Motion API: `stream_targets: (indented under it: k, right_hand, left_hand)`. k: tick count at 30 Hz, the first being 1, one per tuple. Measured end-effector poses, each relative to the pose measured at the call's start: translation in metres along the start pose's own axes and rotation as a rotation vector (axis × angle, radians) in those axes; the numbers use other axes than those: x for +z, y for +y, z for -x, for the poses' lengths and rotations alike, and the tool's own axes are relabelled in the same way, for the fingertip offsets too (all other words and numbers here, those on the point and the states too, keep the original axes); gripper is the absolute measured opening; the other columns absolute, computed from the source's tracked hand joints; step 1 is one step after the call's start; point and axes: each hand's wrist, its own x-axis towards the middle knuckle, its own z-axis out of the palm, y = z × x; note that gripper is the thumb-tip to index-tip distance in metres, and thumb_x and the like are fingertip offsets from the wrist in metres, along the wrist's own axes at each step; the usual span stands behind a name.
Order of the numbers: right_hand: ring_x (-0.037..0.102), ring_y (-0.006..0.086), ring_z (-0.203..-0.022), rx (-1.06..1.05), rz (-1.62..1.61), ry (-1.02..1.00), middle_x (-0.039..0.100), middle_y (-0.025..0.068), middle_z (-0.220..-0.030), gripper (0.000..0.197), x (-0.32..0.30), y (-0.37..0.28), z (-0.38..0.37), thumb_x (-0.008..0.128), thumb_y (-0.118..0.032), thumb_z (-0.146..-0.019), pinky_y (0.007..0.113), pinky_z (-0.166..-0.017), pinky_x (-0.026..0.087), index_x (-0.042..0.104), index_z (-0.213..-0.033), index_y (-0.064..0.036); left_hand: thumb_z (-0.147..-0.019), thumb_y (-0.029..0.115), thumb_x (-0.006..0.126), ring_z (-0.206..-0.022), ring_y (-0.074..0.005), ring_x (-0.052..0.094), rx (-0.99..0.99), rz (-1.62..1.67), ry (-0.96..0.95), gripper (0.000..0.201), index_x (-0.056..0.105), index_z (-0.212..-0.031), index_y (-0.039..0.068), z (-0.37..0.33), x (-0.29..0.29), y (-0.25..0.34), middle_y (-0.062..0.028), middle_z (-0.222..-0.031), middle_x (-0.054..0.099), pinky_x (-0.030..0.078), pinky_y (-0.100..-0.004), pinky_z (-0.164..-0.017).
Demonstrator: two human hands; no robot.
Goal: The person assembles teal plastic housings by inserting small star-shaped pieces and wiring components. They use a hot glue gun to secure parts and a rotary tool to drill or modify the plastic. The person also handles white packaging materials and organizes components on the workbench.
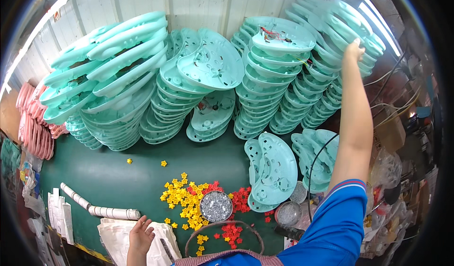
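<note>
My right arm stretches far out to the upper right, where my right hand [353,51] is closed at the edge of a teal plastic shell [347,22] high on a tall stack. Part of its grip is hidden behind the hand. Low at the left, my left hand [141,235] hovers by white paper sheets [113,237], fingers loosely apart and holding nothing. Yellow star-shaped pieces [182,197] and red star-shaped pieces [242,200] lie in loose heaps around a round bowl of small metal parts [216,206].
Tall stacks of teal shells [265,81] line the table's back. Two shorter piles [274,171] stand nearer at the right, beside small containers of metal bits [288,214]. A black cable [313,166] hangs by my right arm. Pink shells [35,119] and rolled paper [113,213] are leftward.
</note>
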Motion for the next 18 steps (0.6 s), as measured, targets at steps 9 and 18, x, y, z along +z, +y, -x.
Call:
stream_targets:
  k: [9,18]
  right_hand:
    - [0.038,0.0197,-0.119,-1.577,0.968,-0.062,0.039,-0.0027,-0.135,0.071,-0.040,0.010,0.031,0.072,-0.026,-0.075,0.036,-0.096,0.033,0.040,-0.138,-0.0323]
    - [0.056,0.0229,-0.105,-1.921,0.161,-0.697,0.060,0.0051,-0.113,0.037,-0.022,0.016,0.171,0.065,-0.014,-0.074,0.037,-0.089,0.044,0.064,-0.111,-0.0194]
  left_hand:
    - [-0.091,0.032,0.054,-0.081,-0.0168,0.056,-0.023,0.013,0.038,0.035,0.053,-0.121,0.014,0.006,-0.001,-0.004,-0.0029,-0.108,0.060,0.047,-0.0309,-0.069]
    - [-0.091,0.032,0.055,-0.082,-0.0163,0.055,-0.039,0.024,-0.018,0.039,0.051,-0.125,0.014,-0.001,0.001,-0.008,-0.0025,-0.113,0.058,0.045,-0.0314,-0.072]
